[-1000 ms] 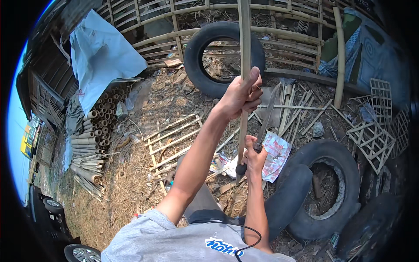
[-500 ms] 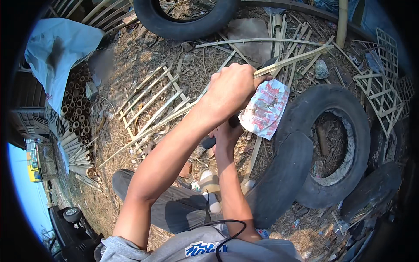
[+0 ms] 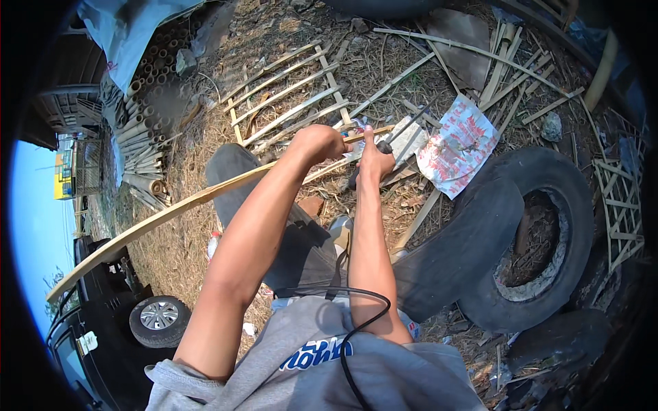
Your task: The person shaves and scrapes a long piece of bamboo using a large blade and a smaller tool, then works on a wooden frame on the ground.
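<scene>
My left hand [image 3: 319, 142] is closed around a long, thin bamboo strip [image 3: 171, 209], which runs from the hand down to the lower left and pokes out a little to the right of the fist. Right beside it, my right hand [image 3: 375, 162] grips the dark handle of a knife [image 3: 406, 129]. The blade points up and to the right, close to the short end of the strip. Both forearms reach out over my bent knee in dark trousers [image 3: 301, 240]. The ground below is covered with straw and bamboo scraps.
A large old tyre [image 3: 548, 205] lies at the right, with a red-and-white printed sack [image 3: 458, 144] beside it. A ladder-like bamboo frame [image 3: 288, 103] lies ahead, with stacked bamboo tubes [image 3: 140, 147] at the left. A dark car [image 3: 103, 322] stands at the lower left and a lattice panel [image 3: 620, 198] at the far right.
The bamboo strip has swung from upright in front of me down to the left. Both hands kept their grip, and the view has tipped downward.
</scene>
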